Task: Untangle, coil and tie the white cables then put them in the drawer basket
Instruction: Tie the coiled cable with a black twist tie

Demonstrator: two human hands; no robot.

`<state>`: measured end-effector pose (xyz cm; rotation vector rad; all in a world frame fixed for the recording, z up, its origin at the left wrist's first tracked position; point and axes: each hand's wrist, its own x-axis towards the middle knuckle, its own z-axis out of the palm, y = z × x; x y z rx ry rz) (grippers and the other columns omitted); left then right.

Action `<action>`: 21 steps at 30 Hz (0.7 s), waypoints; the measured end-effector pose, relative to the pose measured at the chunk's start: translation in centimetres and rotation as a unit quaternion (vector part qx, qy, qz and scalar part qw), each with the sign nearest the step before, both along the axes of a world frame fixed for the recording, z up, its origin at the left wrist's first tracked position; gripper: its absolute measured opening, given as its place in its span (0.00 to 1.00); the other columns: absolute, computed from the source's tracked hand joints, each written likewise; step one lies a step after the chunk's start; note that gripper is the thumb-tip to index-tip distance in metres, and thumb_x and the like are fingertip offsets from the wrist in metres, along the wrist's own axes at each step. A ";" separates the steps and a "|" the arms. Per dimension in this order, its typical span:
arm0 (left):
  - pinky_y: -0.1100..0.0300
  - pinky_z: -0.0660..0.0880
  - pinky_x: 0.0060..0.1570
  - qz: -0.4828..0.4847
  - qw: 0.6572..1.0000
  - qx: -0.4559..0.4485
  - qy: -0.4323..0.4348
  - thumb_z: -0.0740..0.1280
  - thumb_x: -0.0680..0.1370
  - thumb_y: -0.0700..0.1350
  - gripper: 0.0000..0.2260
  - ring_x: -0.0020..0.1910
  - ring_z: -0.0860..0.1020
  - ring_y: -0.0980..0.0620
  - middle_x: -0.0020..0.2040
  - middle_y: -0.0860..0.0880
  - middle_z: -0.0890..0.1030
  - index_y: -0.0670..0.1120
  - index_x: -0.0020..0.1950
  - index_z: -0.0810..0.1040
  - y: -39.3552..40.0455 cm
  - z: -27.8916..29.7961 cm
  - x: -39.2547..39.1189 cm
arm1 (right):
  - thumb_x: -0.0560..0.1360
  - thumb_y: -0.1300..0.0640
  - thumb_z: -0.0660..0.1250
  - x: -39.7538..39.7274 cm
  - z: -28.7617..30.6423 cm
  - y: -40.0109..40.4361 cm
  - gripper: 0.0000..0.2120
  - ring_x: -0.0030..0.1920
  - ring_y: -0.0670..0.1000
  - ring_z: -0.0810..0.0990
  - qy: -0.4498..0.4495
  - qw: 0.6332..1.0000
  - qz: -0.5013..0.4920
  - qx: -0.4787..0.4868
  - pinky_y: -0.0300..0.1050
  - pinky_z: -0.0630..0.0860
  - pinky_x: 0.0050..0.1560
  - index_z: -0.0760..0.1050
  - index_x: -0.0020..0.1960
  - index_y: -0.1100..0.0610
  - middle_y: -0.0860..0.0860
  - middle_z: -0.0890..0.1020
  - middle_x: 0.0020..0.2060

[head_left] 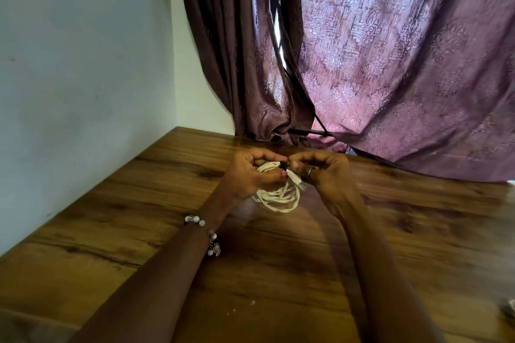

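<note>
A coiled white cable is held above the wooden table, its top pinched between the closed left hand and right hand (a dark tie seems gripped there), loops hanging below.

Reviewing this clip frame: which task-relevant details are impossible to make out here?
- Drawer basket: nowhere in the head view.
- Black tie on the white cable coil: too small, and fingers cover it, so fastened or not is unclear.
- Top of the coil: hidden inside the left hand and right hand.
- Object at the lower right edge: cut off and blurred.
- Other cables: none visible.
</note>
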<state>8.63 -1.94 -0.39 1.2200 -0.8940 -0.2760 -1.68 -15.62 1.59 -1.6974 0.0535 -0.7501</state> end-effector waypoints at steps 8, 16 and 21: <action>0.59 0.79 0.41 -0.011 1.000 0.012 -0.011 0.74 0.68 0.29 0.13 0.40 0.80 0.45 0.41 0.41 0.83 0.44 0.46 0.81 -0.1 0.0 -0.3 | 0.62 0.68 0.72 0.2 -0.6 -0.3 0.03 0.36 0.53 0.83 0.044 0.976 0.077 0.199 0.43 0.81 0.38 0.83 0.36 0.63 0.58 0.84 0.35; 0.49 0.79 0.47 -0.006 1.000 -0.009 -0.008 0.73 0.67 0.27 0.13 0.43 0.81 0.44 0.44 0.38 0.84 0.43 0.44 0.81 -0.3 -0.2 -0.1 | 0.73 0.68 0.66 -0.1 -0.1 -0.3 0.05 0.36 0.51 0.84 0.079 0.968 0.082 0.225 0.41 0.79 0.34 0.79 0.47 0.68 0.57 0.85 0.37; 0.57 0.79 0.43 -0.013 0.999 0.005 -0.035 0.73 0.68 0.28 0.13 0.41 0.81 0.47 0.41 0.44 0.84 0.44 0.45 0.80 -0.3 -0.4 -0.3 | 0.75 0.74 0.60 -0.4 -0.6 -0.8 0.09 0.39 0.53 0.82 0.096 0.967 0.078 0.225 0.47 0.80 0.41 0.77 0.52 0.69 0.56 0.84 0.37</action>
